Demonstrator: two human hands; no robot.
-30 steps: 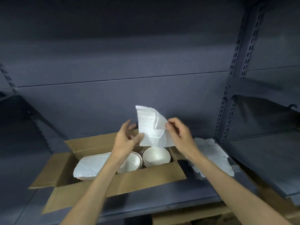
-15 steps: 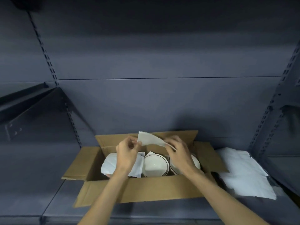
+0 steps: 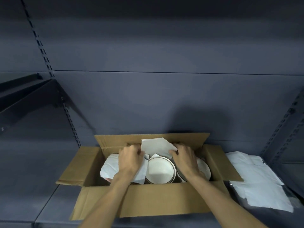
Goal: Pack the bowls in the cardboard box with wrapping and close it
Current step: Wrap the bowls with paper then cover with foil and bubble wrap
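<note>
An open cardboard box [image 3: 164,201] stands on the dark shelf with its four flaps spread out. Inside, a white bowl with a dark rim [image 3: 159,170] sits in the middle. A second bowl [image 3: 204,168] lies to its right, partly hidden by my right wrist. A wrapped bundle [image 3: 110,167] fills the left end. My left hand [image 3: 130,158] and my right hand [image 3: 184,157] each pinch a side of a white wrapping sheet [image 3: 156,146], held low over the back of the box above the bowls.
A pile of white wrapping sheets [image 3: 259,181] lies on the shelf right of the box. Slotted shelf uprights [image 3: 283,129] rise at the right and far left. A dark shelf bracket [image 3: 32,96] juts out at the upper left.
Both hands have brought the wrapping sheet down from chest height into the box, over the bowls. The view has shifted so the box sits centred.
</note>
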